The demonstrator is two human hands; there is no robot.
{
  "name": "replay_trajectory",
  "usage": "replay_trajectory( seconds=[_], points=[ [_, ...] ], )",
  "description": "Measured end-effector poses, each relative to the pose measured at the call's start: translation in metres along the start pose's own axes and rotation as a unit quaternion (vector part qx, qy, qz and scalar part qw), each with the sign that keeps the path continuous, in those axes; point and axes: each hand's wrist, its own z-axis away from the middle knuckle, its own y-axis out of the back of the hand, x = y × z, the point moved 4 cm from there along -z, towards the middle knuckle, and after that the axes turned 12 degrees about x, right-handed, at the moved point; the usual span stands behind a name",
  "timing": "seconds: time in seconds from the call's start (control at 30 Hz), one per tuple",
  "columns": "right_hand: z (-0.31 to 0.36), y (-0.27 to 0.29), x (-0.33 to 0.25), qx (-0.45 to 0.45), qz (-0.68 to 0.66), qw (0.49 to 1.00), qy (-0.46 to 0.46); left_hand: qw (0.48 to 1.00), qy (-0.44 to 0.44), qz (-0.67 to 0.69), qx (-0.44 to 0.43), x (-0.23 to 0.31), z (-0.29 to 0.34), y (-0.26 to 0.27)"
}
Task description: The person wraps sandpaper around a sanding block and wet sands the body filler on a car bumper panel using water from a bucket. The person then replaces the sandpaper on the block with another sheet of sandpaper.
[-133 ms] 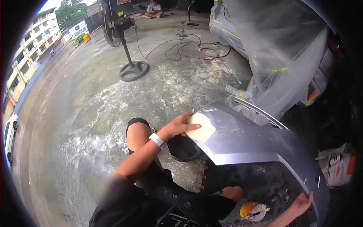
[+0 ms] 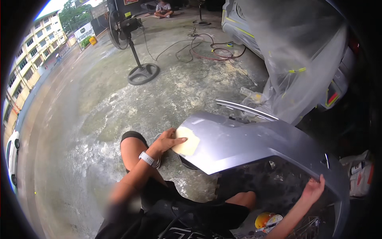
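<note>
A silver car fender (image 2: 248, 137) is held across my lap, its curved wheel-arch edge facing me. My left hand (image 2: 164, 142), with a white watch on its wrist, grips the fender's left end. The thumb lies over a cream, filler-like patch (image 2: 187, 142); the other fingers are partly hidden at the edge. At the right, my right hand (image 2: 314, 189) is closed on the wheel-arch edge. A dark bucket (image 2: 188, 163) shows only in part beneath the fender's left end.
An orange-and-white tub (image 2: 266, 221) stands below my right forearm. Beyond the fender are a plastic-covered car (image 2: 294, 51), a clear bottle (image 2: 246, 91) and a coiled hose (image 2: 213, 59). A pedestal fan (image 2: 137, 59) stands ahead. Far back, a person (image 2: 163, 9) sits on the floor.
The fender has shifted left and turned a little, with both hands still on it. My left hand moved left and slightly nearer; my right hand moved farther from me. The bucket is now more covered.
</note>
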Motion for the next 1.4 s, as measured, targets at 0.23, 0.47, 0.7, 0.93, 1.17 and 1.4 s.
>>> replay_trajectory(
  seconds=[0.23, 0.47, 0.7, 0.93, 1.17, 1.4],
  points=[
    [-0.079, -0.068, 0.162, 0.051, 0.003, 0.985, -0.166, 0.991, 0.118, 0.012, 0.061, -0.067, 0.058, -0.019],
    [-0.135, -0.032, 0.277, 0.145, -0.032, 0.951, -0.273, 0.987, 0.134, -0.005, 0.09, -0.128, 0.072, -0.046],
    [-0.134, -0.011, 0.354, 0.152, -0.008, 0.938, -0.311, 0.983, 0.16, -0.052, 0.078, -0.164, 0.064, -0.017],
    [-0.135, 0.04, 0.345, 0.185, 0.015, 0.94, -0.287, 0.971, 0.203, -0.085, 0.099, -0.156, 0.044, -0.05],
    [-0.17, 0.059, 0.359, 0.188, 0.012, 0.942, -0.28, 0.975, 0.167, -0.099, 0.111, -0.202, 0.009, -0.067],
    [-0.191, 0.079, 0.38, 0.168, 0.013, 0.94, -0.298, 0.97, 0.179, -0.118, 0.11, -0.203, -0.012, -0.094]
  ],
)
